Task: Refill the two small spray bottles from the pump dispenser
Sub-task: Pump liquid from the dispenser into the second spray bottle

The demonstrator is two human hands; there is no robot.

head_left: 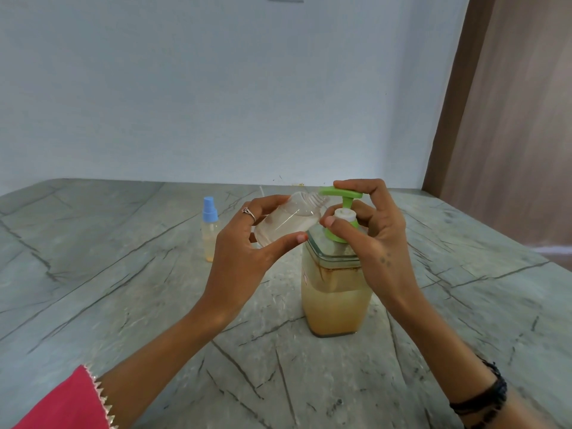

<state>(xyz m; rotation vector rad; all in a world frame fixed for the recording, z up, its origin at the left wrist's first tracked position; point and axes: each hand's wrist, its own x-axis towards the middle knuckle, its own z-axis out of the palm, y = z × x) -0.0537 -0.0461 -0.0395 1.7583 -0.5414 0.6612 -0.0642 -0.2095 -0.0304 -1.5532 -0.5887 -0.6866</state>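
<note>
Here the left hand grips a clear, uncapped spray bottle, tilted, neck at the green pump dispenser spout; right hand fingers curl around the pump head.

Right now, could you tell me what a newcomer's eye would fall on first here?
The green-topped pump dispenser at centre, with the right hand on its pump head. The left hand tilts an uncapped clear spray bottle to the spout; a blue-capped bottle stands behind, left.
</note>
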